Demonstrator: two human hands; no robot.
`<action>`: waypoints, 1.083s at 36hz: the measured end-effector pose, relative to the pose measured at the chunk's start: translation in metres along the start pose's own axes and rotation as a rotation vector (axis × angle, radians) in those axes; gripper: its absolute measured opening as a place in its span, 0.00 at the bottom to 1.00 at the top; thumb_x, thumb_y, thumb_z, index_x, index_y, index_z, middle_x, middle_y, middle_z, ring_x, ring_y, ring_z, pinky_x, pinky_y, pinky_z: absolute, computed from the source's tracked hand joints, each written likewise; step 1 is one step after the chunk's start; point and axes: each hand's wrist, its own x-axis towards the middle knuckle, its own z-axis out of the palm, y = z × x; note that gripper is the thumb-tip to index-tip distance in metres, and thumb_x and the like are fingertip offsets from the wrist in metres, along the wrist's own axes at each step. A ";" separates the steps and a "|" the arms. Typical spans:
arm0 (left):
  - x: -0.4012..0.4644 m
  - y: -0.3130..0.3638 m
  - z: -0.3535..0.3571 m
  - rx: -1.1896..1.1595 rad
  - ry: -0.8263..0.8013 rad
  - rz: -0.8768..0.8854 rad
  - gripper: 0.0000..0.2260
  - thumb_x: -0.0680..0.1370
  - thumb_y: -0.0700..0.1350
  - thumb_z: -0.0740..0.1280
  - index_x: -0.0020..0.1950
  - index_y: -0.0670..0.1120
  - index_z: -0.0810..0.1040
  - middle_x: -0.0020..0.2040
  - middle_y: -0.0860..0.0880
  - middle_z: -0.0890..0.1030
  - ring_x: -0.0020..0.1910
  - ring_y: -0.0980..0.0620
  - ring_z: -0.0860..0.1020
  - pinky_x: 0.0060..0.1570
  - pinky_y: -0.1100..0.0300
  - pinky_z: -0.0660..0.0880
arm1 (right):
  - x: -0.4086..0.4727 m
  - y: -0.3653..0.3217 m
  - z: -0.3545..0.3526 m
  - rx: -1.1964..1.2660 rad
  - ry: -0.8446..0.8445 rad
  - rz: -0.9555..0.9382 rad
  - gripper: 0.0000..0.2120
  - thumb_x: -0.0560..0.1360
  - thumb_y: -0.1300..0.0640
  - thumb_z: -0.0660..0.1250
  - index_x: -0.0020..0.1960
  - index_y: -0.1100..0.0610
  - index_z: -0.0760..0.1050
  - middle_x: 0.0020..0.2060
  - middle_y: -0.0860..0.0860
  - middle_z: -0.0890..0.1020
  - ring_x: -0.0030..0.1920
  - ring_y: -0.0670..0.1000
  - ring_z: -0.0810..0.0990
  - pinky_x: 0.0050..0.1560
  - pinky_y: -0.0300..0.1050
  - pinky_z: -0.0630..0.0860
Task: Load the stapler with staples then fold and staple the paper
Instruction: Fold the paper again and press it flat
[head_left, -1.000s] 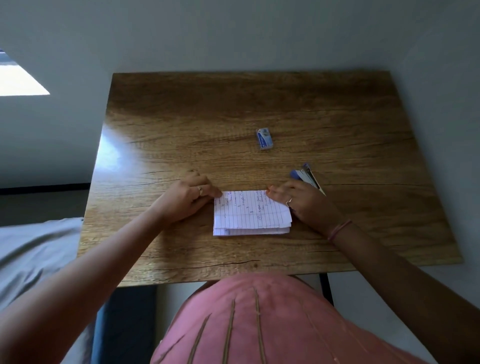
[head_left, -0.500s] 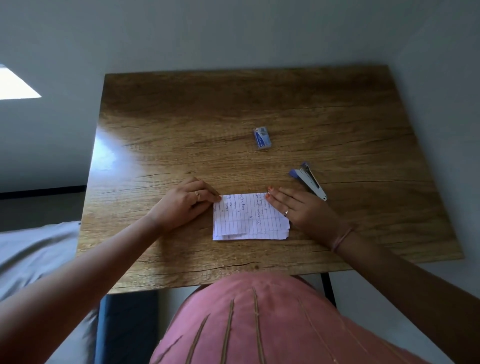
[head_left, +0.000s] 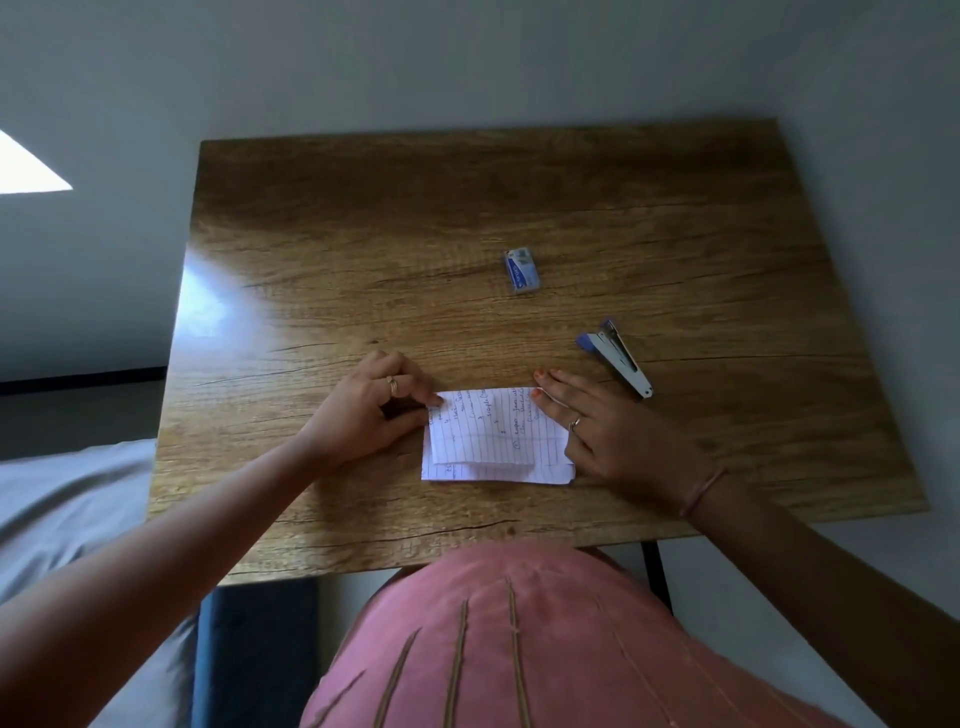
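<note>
A folded sheet of lined, handwritten paper lies flat near the front of the wooden table. My left hand pinches its top left corner with curled fingers. My right hand lies flat on the paper's right side, fingers spread and pressing it down. A small blue and silver stapler rests on the table just beyond my right hand, apart from it. A little blue box of staples sits farther back, near the table's middle.
The table stands against a pale wall at the back and right. A grey bed or cushion lies low on the left. My pink-clad lap sits below the table's front edge.
My right hand has slid down and flattened on the paper's right side, uncovering the stapler. The paper's lower layers now show at its front edge. The left hand has hardly moved.
</note>
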 end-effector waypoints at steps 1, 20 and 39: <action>0.000 0.000 -0.001 0.000 0.001 0.004 0.08 0.72 0.45 0.71 0.48 0.45 0.84 0.47 0.46 0.80 0.46 0.44 0.77 0.48 0.48 0.75 | -0.002 -0.002 0.000 0.067 -0.029 0.051 0.26 0.78 0.56 0.62 0.73 0.62 0.62 0.74 0.57 0.62 0.75 0.53 0.57 0.75 0.49 0.56; -0.003 0.002 0.005 0.033 0.117 -0.025 0.04 0.72 0.36 0.73 0.46 0.40 0.83 0.47 0.44 0.78 0.48 0.46 0.76 0.50 0.54 0.74 | 0.017 -0.031 0.010 -0.183 0.217 -0.017 0.24 0.77 0.48 0.65 0.70 0.55 0.70 0.69 0.56 0.72 0.71 0.54 0.69 0.70 0.65 0.61; -0.003 0.000 0.006 0.043 0.108 -0.032 0.07 0.71 0.34 0.73 0.47 0.41 0.82 0.49 0.45 0.77 0.50 0.47 0.76 0.50 0.52 0.76 | 0.026 -0.039 0.025 -0.102 0.322 -0.095 0.18 0.81 0.52 0.61 0.70 0.54 0.71 0.70 0.53 0.72 0.72 0.53 0.67 0.72 0.64 0.55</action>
